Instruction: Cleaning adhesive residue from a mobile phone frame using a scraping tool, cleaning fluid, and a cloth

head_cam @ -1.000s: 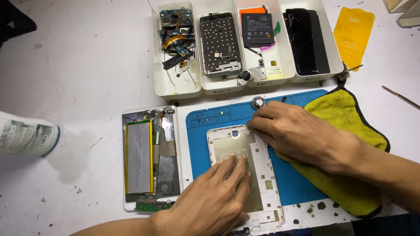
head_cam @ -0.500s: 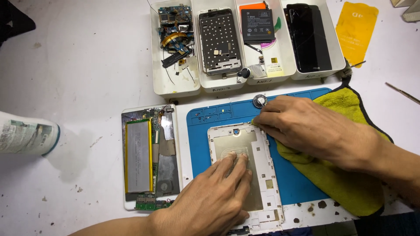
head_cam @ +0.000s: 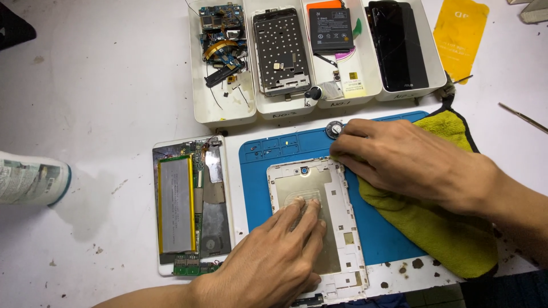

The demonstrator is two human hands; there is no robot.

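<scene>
Fingers (head_cam: 305, 210) of the left hand (head_cam: 268, 262) lie flat and together on the inner face of the white tablet back cover (head_cam: 319, 228), which rests on the blue mat (head_cam: 268, 154). The right hand (head_cam: 405, 162) presses the yellow cloth (head_cam: 451, 234) at the cover's top right corner, fingers curled on the cloth; their tips are hidden. The opened tablet body (head_cam: 191, 214) lies just left of the mat on the desk (head_cam: 103, 102). The cover's lower end is cut off.
</scene>
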